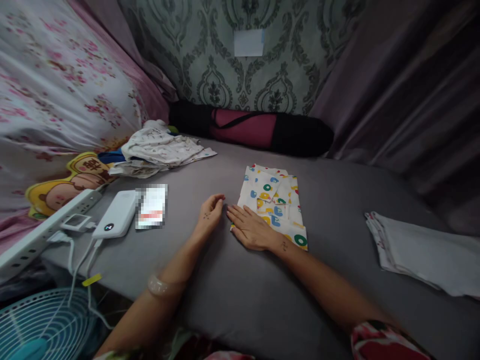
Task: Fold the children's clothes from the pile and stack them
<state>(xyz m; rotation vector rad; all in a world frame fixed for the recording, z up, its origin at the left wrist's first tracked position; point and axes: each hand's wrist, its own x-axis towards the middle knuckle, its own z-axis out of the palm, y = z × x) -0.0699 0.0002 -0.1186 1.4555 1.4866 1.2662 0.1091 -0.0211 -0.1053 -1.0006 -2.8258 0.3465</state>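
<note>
A small folded child's garment, white with a colourful letter and duck-like print, lies on the grey bed sheet in front of me. My right hand is flat with its fingers stretched out, resting on the garment's near left edge. Just left of the cloth, my left hand stands on its side against the sheet, fingers loosely bent and partly hidden, with nothing visible in it. A small gap separates it from the right fingertips.
Crumpled white clothes lie at the back left, and folded white cloth is at the right. A power bank, a power strip and a blurred-out phone-like item sit left, above a fan. A long black-and-pink bag lines the wall.
</note>
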